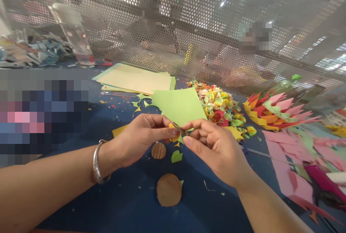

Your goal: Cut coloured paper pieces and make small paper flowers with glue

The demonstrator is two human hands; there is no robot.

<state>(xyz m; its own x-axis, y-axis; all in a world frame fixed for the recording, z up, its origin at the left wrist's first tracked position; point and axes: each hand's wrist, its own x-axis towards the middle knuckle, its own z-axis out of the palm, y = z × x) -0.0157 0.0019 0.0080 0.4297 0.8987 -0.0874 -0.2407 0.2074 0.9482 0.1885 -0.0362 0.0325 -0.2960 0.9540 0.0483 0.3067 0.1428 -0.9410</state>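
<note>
My left hand (147,132), with a silver bangle at the wrist, pinches a small yellow paper piece (174,136) between thumb and fingertips. Close against it, the fingers of my right hand (209,143) are curled in a pinch around one end of a thin dark object (180,129) that crosses the paper; its kind is unclear. Below the hands lie a small cardboard disc (158,150), a green paper petal (176,156) and a larger cardboard disc (169,189). Just beyond them is a light green paper sheet (180,105).
Stacked paper sheets (137,78) lie at the back. A heap of folded paper pieces (218,103) and spiky paper flowers (278,110) stand to the right, near pink paper (278,153) and a magenta-handled tool (324,182). A clear bottle (77,40) stands back left, before a perforated screen.
</note>
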